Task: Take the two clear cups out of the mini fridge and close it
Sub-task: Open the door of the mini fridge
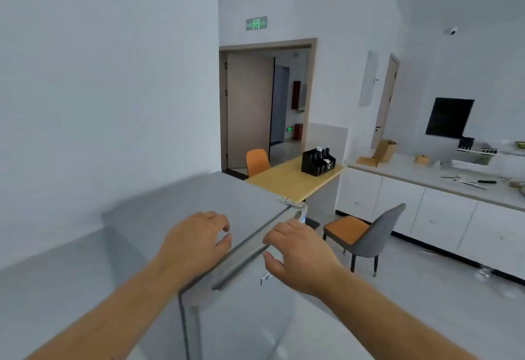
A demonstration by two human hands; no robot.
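The grey mini fridge (199,194) stands against the white wall, seen from above. Its door (247,317) lies flush with the body, so the inside is hidden. My left hand (196,241) hovers over the fridge's top near the front edge, fingers loosely curled and holding nothing. My right hand (298,254) is at the door's upper edge, fingertips touching the rim and thumb spread below, with nothing in it. Two faint clear shapes (483,273) sit on the floor at the right; they are too blurred to tell whether they are cups.
A grey and orange chair (366,234) stands just right of the fridge. Behind it are a wooden table (284,180) with a black organiser (316,162) and an orange chair (257,160). White counter cabinets (426,212) run along the right.
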